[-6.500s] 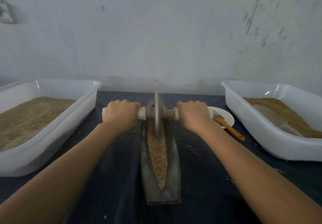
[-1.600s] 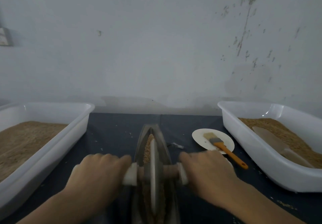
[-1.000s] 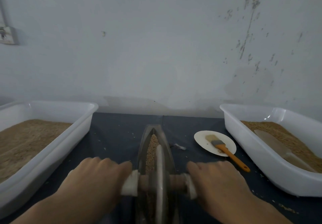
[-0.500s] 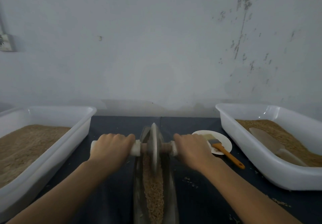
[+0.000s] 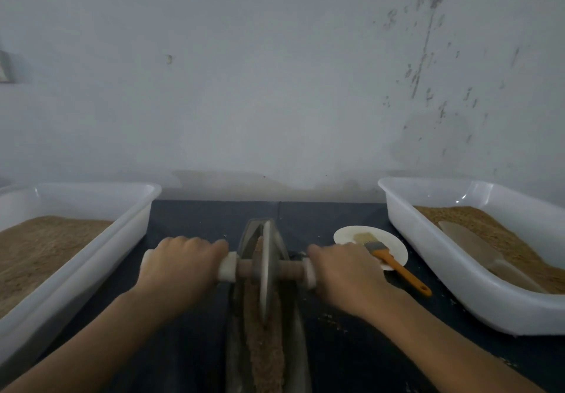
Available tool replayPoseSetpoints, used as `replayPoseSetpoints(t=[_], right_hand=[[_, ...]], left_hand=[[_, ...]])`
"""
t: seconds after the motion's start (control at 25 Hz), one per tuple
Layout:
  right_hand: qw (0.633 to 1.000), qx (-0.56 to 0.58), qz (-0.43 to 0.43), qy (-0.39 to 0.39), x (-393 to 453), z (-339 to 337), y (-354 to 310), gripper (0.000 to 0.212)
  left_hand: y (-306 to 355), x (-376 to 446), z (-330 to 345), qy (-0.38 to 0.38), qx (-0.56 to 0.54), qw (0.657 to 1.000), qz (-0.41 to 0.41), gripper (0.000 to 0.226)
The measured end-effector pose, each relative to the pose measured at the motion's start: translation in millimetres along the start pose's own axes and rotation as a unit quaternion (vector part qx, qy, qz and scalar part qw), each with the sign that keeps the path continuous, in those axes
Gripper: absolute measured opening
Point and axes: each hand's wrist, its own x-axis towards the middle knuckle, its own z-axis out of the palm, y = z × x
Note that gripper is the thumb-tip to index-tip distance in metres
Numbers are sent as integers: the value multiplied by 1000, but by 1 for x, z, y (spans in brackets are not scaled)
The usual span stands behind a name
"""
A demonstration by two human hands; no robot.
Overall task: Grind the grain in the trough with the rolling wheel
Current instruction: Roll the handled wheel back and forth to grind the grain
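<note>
Dark table (image 5: 351, 359): two tubs (image 5: 91, 258), one trough (image 5: 293, 340), one wheel (image 5: 265, 270).

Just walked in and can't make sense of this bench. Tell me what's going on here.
A person is grinding grain with both hands. The left hand and right hand each grip an end of the wooden axle of a grey metal rolling wheel, which stands in a long, narrow, dark metal trough filled with tan grain. The wheel sits toward the trough's far end. White plastic tubs of brown grain flank it, and an orange-handled brush lies on a small white plate.
</note>
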Motion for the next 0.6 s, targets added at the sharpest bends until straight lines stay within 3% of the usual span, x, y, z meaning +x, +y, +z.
replayPoseSetpoints(t=[0.12, 0.24, 0.48, 0.6], right_hand=[[998, -43, 31, 29, 41, 4, 5, 27], [998, -16, 48, 29, 31, 3, 2, 25], [997, -32, -65, -32, -51, -21, -16, 34], [996, -55, -59, 29, -53, -21, -18, 42]], left_hand=[[-5, 31, 10, 19, 42, 999, -21, 24], [-1, 28, 1, 14, 42, 999, -18, 26], [3, -58, -17, -72, -84, 994, 10, 41], [4, -63, -13, 27, -35, 999, 17, 51]])
